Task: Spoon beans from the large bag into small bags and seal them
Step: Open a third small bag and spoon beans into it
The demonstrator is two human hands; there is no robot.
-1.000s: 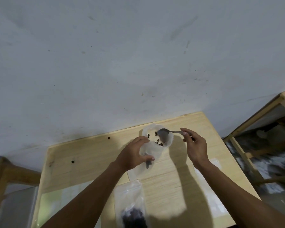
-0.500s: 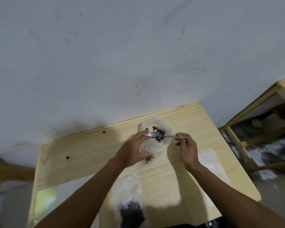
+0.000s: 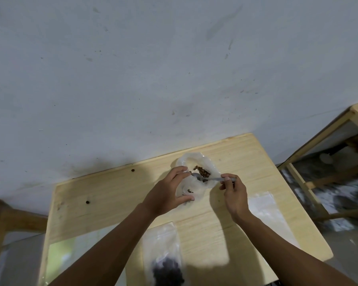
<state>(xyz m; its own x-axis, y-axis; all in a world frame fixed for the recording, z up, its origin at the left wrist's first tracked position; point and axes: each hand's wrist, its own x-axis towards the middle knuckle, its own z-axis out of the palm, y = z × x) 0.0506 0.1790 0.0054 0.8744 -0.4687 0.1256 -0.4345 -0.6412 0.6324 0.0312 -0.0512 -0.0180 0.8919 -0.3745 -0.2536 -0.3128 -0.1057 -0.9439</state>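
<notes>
1. Plain grey-white wall (image 3: pixel 174 79) across the upper part of the view, scuffed and speckled; same wall as a second ago, only framed a little lower.
2. Pale wooden table (image 3: pixel 116 195) pushed against it, with two dark specks on the left part of the top; more of the surface visible than a second ago.
3. Wooden frame (image 3: pixel 310 182) standing to the right of the table, blurred.
4. Small bag with dark beans (image 3: pixel 165 256) lying flat at the near edge, between the forearms, beans heaped at its near end; unmoved since a second ago.
5. Flat clear small bags (image 3: pixel 265 211) lying on the table right of the right wrist; edges hard to make out.
6. Large bag (image 3: pixel 203 162), clear and crumpled, at the far middle of the table, mouth gaping upward.
7. Left hand (image 3: pixel 165 195) grasping the near side of the large bag, fingers curled over its rim, thumb underneath; same hold as a second ago.
8. Right hand (image 3: pixel 236 193) pinching the handle end of the spoon between thumb and fingers.
9. Spoon (image 3: pixel 207 178), grey metal, lying almost level; bowl raised above the bag's mouth a second ago, now lowered inside against the beans.
10. Brown beans (image 3: pixel 202 171), a small cluster inside the bag just beyond the spoon bowl, with a few strays lower down near the left thumb.
</notes>
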